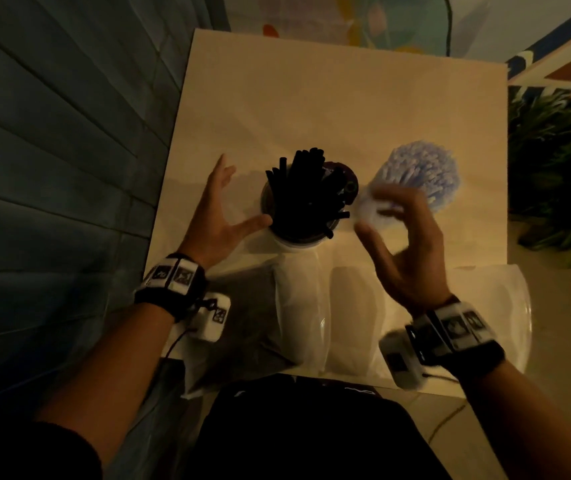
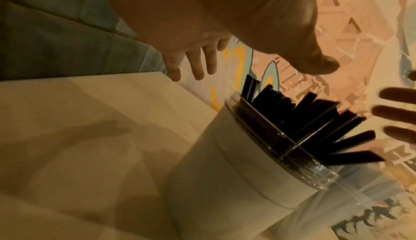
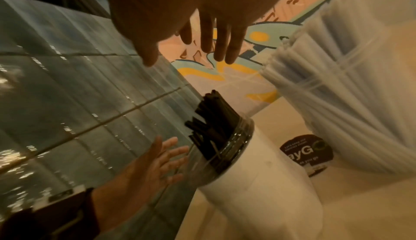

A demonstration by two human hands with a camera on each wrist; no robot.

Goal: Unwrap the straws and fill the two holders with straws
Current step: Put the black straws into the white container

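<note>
A white cylindrical holder (image 1: pixel 298 258) (image 2: pixel 225 169) (image 3: pixel 254 178) stands mid-table, packed with black straws (image 1: pixel 306 192) (image 2: pixel 315 124) (image 3: pixel 207 119). To its right a second holder (image 1: pixel 370 202) (image 3: pixel 360 155) carries a dense bunch of pale translucent straws (image 1: pixel 422 171) (image 3: pixel 333 76). My left hand (image 1: pixel 221 209) (image 2: pixel 202 55) (image 3: pixel 157 158) is spread open just left of the black-straw holder, thumb close to its rim, holding nothing. My right hand (image 1: pixel 398 237) (image 3: pixel 202 35) hovers open and blurred in front of the pale straws, fingers straight, holding nothing.
Clear plastic wrappers (image 1: pixel 311 306) (image 1: pixel 505 306) lie on the near part of the light table (image 1: pixel 311 98). A dark round sticker (image 1: pixel 346 181) (image 3: pixel 306 153) lies between the holders. A tiled wall (image 1: pixel 52 150) runs on the left; plants (image 1: pixel 561 174) stand to the right.
</note>
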